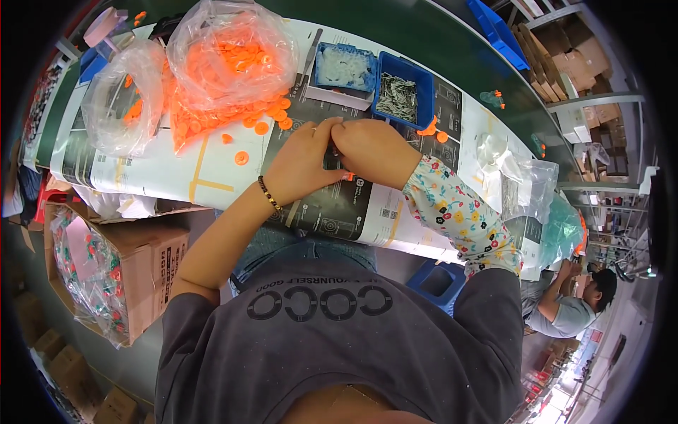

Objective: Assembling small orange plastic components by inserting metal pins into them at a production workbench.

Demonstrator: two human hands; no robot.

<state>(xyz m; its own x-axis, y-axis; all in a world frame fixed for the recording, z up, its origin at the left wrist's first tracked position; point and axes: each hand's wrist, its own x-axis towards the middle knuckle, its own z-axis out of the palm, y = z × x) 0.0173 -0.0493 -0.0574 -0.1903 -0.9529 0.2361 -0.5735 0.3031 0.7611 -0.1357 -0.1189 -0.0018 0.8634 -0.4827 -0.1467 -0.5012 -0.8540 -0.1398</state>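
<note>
Your left hand (304, 159) and right hand (374, 150) meet over the printed sheet (212, 166), fingertips pinched together on a small part (335, 147) — too small to identify. An orange bit (349, 176) shows just under the right hand. Beyond the hands: blue bin of metal pins (404, 90), bin of white parts (345, 67). Left — bag of orange discs (233, 56), loose discs (241, 157) near your left hand.

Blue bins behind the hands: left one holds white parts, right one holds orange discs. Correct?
Not quite. In the head view the left blue bin does hold white parts, but the right blue bin holds small grey metal pieces. The orange discs sit in clear bags further left.
</note>
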